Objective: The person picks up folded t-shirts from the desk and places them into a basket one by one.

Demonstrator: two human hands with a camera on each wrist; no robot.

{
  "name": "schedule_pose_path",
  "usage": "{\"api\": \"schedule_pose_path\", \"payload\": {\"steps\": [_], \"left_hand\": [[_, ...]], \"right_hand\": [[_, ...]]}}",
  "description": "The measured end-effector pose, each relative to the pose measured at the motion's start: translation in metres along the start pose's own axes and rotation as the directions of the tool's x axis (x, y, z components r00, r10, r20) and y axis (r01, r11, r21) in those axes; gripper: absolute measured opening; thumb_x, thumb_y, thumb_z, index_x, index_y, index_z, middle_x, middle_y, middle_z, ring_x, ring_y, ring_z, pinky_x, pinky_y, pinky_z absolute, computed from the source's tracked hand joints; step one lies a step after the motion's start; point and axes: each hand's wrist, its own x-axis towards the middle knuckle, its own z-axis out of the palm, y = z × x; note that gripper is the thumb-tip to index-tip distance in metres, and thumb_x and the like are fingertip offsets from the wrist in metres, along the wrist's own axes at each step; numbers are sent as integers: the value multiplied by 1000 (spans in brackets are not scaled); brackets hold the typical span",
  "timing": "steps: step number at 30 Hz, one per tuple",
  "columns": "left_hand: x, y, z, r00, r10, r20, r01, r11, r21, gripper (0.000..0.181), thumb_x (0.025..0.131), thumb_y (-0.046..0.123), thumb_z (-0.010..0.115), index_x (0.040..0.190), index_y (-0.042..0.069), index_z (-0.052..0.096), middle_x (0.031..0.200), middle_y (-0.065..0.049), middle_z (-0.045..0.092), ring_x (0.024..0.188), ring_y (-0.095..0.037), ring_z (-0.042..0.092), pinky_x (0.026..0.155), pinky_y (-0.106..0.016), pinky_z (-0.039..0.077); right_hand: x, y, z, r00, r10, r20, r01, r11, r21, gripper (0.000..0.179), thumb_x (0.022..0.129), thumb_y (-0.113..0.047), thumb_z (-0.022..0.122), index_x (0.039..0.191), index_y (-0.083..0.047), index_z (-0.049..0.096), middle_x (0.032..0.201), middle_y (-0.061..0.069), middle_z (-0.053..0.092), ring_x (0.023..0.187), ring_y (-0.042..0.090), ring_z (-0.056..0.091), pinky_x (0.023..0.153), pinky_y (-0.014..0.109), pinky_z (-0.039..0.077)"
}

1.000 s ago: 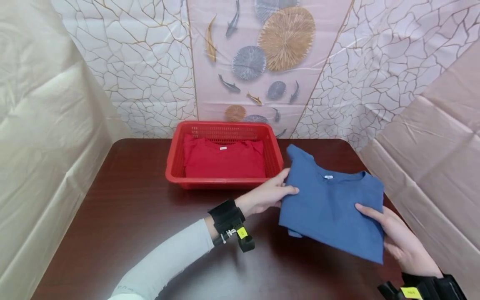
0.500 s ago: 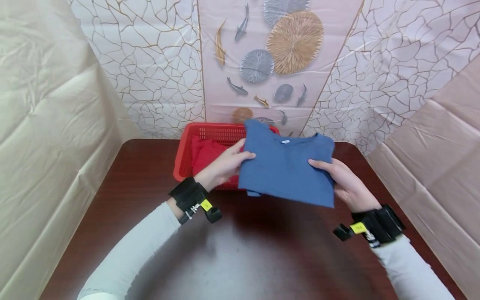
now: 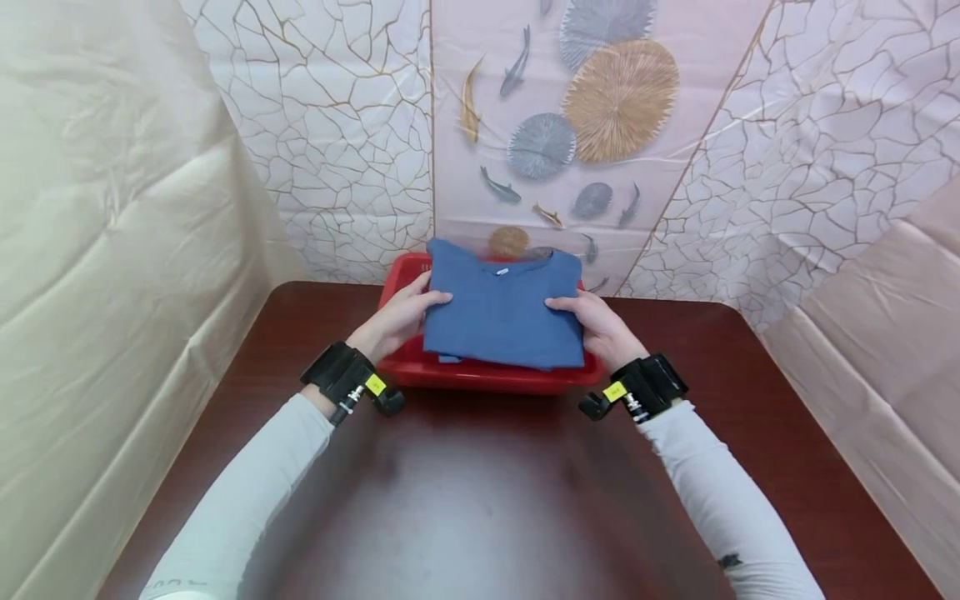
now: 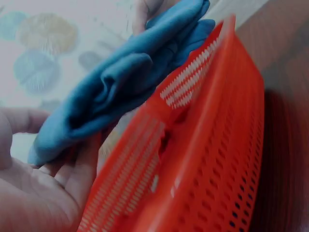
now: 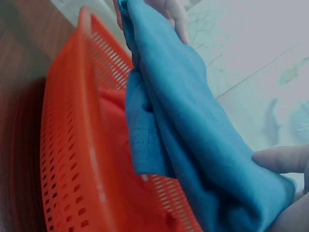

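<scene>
A folded blue T-shirt (image 3: 502, 312) is held level between both hands, over the red plastic basket (image 3: 487, 379). My left hand (image 3: 397, 321) grips its left edge, thumb on top and fingers underneath. On the opposite edge my right hand (image 3: 600, 325) holds it the same way. In the left wrist view the shirt's folded layers (image 4: 125, 82) hang above the basket rim (image 4: 203, 140). Beneath it, in the right wrist view, a red garment (image 5: 118, 111) lies inside the basket; from the head view the blue shirt hides most of it.
The basket stands at the back of a dark brown table (image 3: 465, 500). Behind it hangs a patterned backdrop (image 3: 345, 150). Beige cloth walls (image 3: 135, 275) close in the left and right sides.
Both hands have carried the blue T-shirt leftward and away from me, from the table's right side to above the basket. The red garment, visible before, is now covered in the head view.
</scene>
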Motion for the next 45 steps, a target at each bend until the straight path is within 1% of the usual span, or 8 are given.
{"api": "schedule_pose_path", "payload": {"steps": [19, 21, 24, 27, 31, 34, 39, 45], "left_hand": [[10, -37, -19, 992, -54, -110, 90, 930, 357, 80, 88, 2, 54, 149, 14, 3, 143, -23, 35, 122, -29, 41, 103, -49, 38], [7, -35, -19, 991, 3, -135, 62, 878, 475, 84, 86, 2, 57, 149, 12, 2, 138, -24, 40, 118, -28, 44, 96, -44, 43], [2, -29, -18, 982, 104, -156, 32, 727, 685, 90, 83, 7, 63, 148, 10, 1, 132, -24, 48, 111, -29, 51, 91, -44, 46], [-2, -23, -17, 972, 202, -119, -7, 531, 848, 89, 80, 16, 69, 148, 9, 12, 133, -22, 48, 112, -29, 51, 96, -50, 44], [1, -21, -13, 969, 224, 101, -155, 234, 960, 75, 77, 26, 72, 141, 9, 36, 141, -22, 40, 126, -34, 37, 104, -54, 33], [4, -25, -9, 965, 75, 252, -260, 119, 958, 71, 79, 35, 69, 141, 15, 41, 148, -20, 31, 135, -38, 19, 107, -61, 23], [7, -29, -6, 962, -178, 208, -196, 80, 977, 71, 83, 46, 60, 145, 27, 32, 153, -17, 21, 137, -38, 14, 106, -63, 24], [9, -27, -3, 949, -287, 127, -122, 37, 992, 69, 85, 50, 55, 145, 33, 28, 154, -18, 16, 134, -36, 25, 107, -53, 31]], "right_hand": [[27, 47, -9, 999, -6, -50, -6, 970, -243, 81, 89, 5, 48, 150, -16, 0, 153, 19, 16, 130, 31, 29, 110, 48, 28], [24, 45, -9, 993, -105, -51, 73, 899, -432, 83, 87, 1, 54, 150, -15, 3, 151, 21, 19, 130, 32, 29, 108, 49, 31], [17, 39, -7, 959, -284, 0, 186, 629, -755, 77, 85, -7, 61, 148, -12, 18, 147, 23, 27, 129, 33, 31, 103, 52, 36], [10, 35, -4, 906, -402, 131, 280, 340, -898, 66, 83, -15, 66, 142, -12, 36, 145, 21, 33, 129, 32, 31, 102, 55, 37], [7, 37, 2, 866, -347, 361, 437, 173, -883, 64, 81, -25, 69, 139, -15, 44, 148, 18, 32, 136, 34, 20, 106, 59, 29], [11, 43, 5, 856, -227, 464, 498, 124, -858, 68, 80, -32, 67, 141, -17, 41, 150, 20, 27, 137, 39, 10, 105, 62, 28], [20, 50, 4, 915, -60, 398, 402, 108, -909, 72, 81, -35, 65, 145, -24, 33, 154, 18, 15, 138, 40, 7, 101, 58, 36], [27, 51, 0, 952, 40, 303, 292, 173, -941, 72, 81, -32, 64, 145, -33, 31, 157, 12, 6, 138, 37, 6, 99, 55, 40]]}}
